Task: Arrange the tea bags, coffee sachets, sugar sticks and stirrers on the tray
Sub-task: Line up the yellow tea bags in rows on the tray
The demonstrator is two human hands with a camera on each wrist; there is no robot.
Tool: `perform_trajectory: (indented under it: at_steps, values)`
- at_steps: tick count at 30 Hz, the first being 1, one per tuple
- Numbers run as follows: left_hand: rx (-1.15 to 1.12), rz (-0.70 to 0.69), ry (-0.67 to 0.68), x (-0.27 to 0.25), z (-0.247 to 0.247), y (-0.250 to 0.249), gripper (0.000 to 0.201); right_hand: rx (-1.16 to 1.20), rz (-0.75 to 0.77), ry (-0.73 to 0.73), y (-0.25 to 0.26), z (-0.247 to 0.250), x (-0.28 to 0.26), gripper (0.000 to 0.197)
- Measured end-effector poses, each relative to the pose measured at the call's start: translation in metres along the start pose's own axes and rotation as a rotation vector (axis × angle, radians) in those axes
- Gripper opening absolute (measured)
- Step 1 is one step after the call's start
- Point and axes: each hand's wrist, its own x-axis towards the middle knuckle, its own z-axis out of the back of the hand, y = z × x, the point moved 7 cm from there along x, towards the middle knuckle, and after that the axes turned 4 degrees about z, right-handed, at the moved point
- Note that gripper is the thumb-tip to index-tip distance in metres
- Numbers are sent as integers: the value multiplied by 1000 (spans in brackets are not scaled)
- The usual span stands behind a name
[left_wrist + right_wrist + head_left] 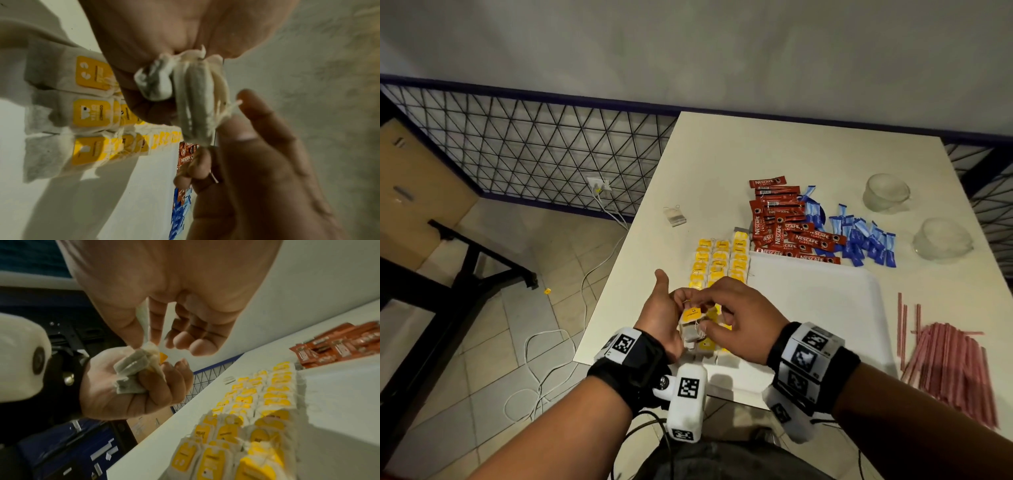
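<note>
My left hand [671, 315] grips a bunch of tea bags [692, 327] with yellow tags, held above the table's near left edge. My right hand [717, 317] pinches one tea bag [148, 346] at the top of that bunch between thumb and forefinger. The bunch [195, 97] shows crumpled in the left palm. Rows of tea bags [719, 263] lie flat along the left edge of the white tray [815, 301]. Red coffee sachets [791, 229] and blue sugar sticks [863, 240] are heaped behind the tray. Pink stirrers [948, 366] lie to its right.
Two upturned glass cups [887, 197] [941, 240] stand at the back right of the white table [756, 147]. A lone tea bag [674, 216] lies near the table's left edge. Cables, a black frame and a cardboard box are on the floor to the left.
</note>
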Motion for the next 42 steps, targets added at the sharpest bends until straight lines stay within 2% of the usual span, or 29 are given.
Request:
perform_trajectory:
  at_steps: [4,7,9,11,13,14,15,16,18,21,23,26,29,33,35,37,42]
  values:
    - [111,21,-18,0,-8,3,72,-107,-33,16,-8,-2,1,19]
    - [89,118,-16,-4,-13,11,70,-46,-122,-135,-12,10,-1,14]
    - [120,126,-29,-4,-11,11,72,40,-232,-276,-19,24,-5,9]
    - [208,-20,-122,-4,0,-1,59,81,-346,-352,-29,36,-9,7]
    - [375,-307,-173,-11,4,-22,29,40,-405,-342,-36,43,-9,10]
    - [469,-431,-145,-17,-1,-31,18,26,-421,-333,-37,44,-9,12]
    - [599,-523,-105,-23,-10,-36,15,28,-437,-332,-39,43,-9,13]
    - [774,-602,-86,-28,-20,-38,20,47,-446,-333,-39,41,-8,13]
    - [1123,-742,-133,-34,-34,-36,33,88,-451,-320,-36,33,-7,12]
    - [1204,-868,-173,-37,-41,-36,18,123,-436,-291,-30,25,-7,10]
    - [1176,-833,-175,-35,-36,-34,8,137,-425,-292,-29,24,-9,7]
    - [943,-655,-101,-32,-28,-31,7,194,-412,-330,-35,29,-14,11]
    - [853,-576,-26,-28,-25,-27,9,228,-403,-252,-37,26,-16,12]
    - [999,-547,-39,-23,-20,-19,21,188,-375,-241,-41,26,-18,17]
    - [1005,-561,-61,-22,-19,-18,24,199,-381,-244,-45,25,-20,11]
    - [978,-569,-63,-19,-19,-17,25,197,-398,-212,-50,19,-22,4]
    - [1084,-515,-69,-11,-11,-8,21,228,-451,-129,-67,6,-30,5]
